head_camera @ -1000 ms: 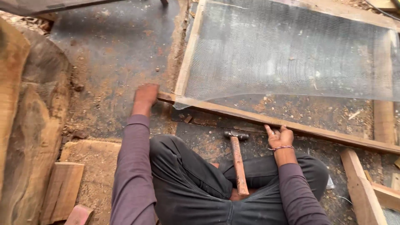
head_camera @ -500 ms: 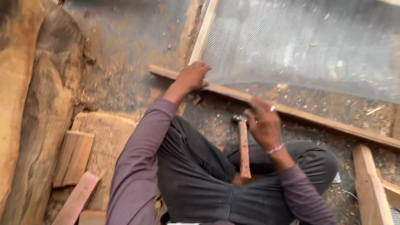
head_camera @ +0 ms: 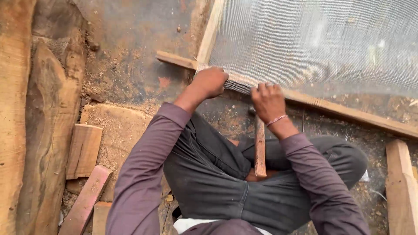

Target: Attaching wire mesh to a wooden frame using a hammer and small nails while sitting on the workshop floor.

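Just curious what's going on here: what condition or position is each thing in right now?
Left hand: closed on the mesh edge at the frame corner.
Right hand: fingers curled over the mesh edge.
Wire mesh: spread over the wooden frame.
Hammer: lying unheld between the legs.

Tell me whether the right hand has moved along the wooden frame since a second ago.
Yes. The right hand has slid left along the wooden frame, closer to its corner and the left hand, now gripping the mesh edge.
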